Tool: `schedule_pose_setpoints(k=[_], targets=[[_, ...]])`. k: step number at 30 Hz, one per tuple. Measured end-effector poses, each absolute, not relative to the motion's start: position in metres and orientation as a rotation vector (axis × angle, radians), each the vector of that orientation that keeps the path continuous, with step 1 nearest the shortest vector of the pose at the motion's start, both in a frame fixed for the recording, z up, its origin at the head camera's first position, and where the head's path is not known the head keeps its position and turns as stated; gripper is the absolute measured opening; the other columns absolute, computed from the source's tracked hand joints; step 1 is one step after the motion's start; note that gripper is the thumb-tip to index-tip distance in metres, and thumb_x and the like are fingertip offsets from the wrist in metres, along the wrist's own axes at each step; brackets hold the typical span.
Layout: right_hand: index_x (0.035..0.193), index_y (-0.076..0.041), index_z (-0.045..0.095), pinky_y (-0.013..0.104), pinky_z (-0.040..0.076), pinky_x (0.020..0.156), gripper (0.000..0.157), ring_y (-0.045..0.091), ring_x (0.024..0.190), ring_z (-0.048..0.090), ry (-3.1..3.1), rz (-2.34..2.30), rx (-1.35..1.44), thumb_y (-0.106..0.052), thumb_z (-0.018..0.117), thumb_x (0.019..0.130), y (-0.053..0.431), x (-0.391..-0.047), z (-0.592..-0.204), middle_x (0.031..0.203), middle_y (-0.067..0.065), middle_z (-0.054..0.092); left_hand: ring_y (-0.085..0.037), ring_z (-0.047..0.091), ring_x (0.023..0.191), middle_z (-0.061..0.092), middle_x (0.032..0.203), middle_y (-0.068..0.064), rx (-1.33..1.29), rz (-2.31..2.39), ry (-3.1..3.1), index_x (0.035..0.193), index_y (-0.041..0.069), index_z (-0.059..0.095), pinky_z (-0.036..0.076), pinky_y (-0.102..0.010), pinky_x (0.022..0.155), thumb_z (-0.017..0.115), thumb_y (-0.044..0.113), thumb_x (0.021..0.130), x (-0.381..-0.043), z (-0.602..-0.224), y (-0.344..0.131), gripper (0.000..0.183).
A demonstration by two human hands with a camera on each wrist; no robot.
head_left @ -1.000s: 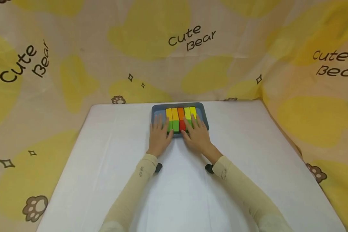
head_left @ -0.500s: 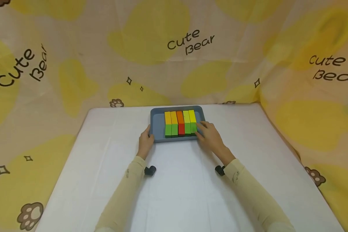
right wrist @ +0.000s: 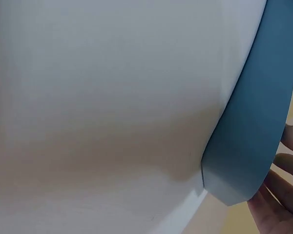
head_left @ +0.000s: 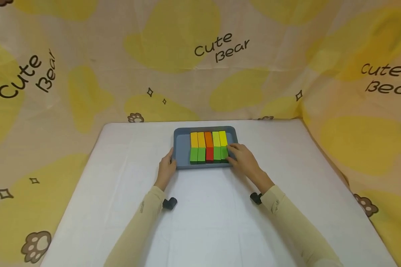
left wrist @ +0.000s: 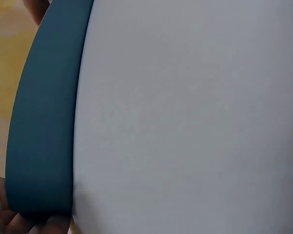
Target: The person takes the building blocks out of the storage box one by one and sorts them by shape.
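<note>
A blue-grey tray (head_left: pixel 182 148) sits near the far edge of the white table. In it two rows of rectangular blocks stand side by side: yellow and orange tops behind, green ones and a red block (head_left: pixel 209 155) in front. My left hand (head_left: pixel 165 167) grips the tray's left end, thumb at the near corner; in the left wrist view fingers (left wrist: pixel 51 225) curl at the end wall. The right hand (head_left: pixel 248 161) holds the right end, fingers bent over the rim, fingertips close to the rightmost green block (head_left: pixel 224 152). Whether they touch it is hard to tell.
White cloth covers the table (head_left: pixel 207 218). A patterned yellow curtain (head_left: pixel 173 48) closes off the back and both sides, close behind the tray. A dark wrist-worn camera (head_left: pixel 170 203) hangs by the left sleeve, another (head_left: pixel 256 198) by the right.
Both hands have left the tops of the blocks and spread to the tray's two ends. The tray and its blocks have slid slightly towards me.
</note>
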State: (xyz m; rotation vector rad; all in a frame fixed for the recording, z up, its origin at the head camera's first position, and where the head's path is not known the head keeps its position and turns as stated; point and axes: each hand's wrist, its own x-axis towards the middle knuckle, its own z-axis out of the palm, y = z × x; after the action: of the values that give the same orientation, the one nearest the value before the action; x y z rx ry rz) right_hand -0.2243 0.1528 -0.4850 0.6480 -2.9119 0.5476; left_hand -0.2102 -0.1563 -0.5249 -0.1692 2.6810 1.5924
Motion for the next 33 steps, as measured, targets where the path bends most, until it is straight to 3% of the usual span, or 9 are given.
schedule_pose_setpoints(k=[12, 28, 33], targets=[[0.139, 0.001, 0.053, 0.049, 0.046, 0.109, 0.066, 0.037, 0.132, 0.05, -2.994, 0.568, 0.795, -0.036, 0.072, 0.087, 0.152, -0.193, -0.484, 0.144, 0.019, 0.051, -0.031, 0.031, 0.145, 0.035, 0.155, -0.018, -0.119, 1.589, 2.706, 0.152, 0.003, 0.031, 0.033, -0.045, 0.119, 0.041, 0.007, 0.098, -0.161, -0.524, -0.166, 0.055], [0.135, -0.001, 0.058, 0.048, 0.046, 0.109, 0.062, 0.036, 0.128, 0.052, -3.019, 0.515, 0.852, -0.033, 0.075, 0.085, 0.144, -0.188, -0.486, 0.14, 0.02, 0.053, -0.031, 0.038, 0.143, 0.034, 0.155, -0.018, -0.147, 1.597, 2.686, 0.153, 0.003, 0.029, 0.038, -0.047, 0.116, 0.041, 0.007, 0.099, -0.151, -0.526, -0.166, 0.055], [0.135, 0.0, 0.058, 0.046, 0.049, 0.107, 0.062, 0.034, 0.123, 0.054, -3.013, 0.507, 0.88, -0.031, 0.076, 0.084, 0.143, -0.189, -0.484, 0.137, 0.019, 0.055, -0.031, 0.032, 0.145, 0.035, 0.155, -0.018, -0.147, 1.6, 2.696, 0.153, 0.004, 0.029, 0.034, -0.046, 0.118, 0.041, 0.008, 0.1, -0.15, -0.525, -0.166, 0.055]])
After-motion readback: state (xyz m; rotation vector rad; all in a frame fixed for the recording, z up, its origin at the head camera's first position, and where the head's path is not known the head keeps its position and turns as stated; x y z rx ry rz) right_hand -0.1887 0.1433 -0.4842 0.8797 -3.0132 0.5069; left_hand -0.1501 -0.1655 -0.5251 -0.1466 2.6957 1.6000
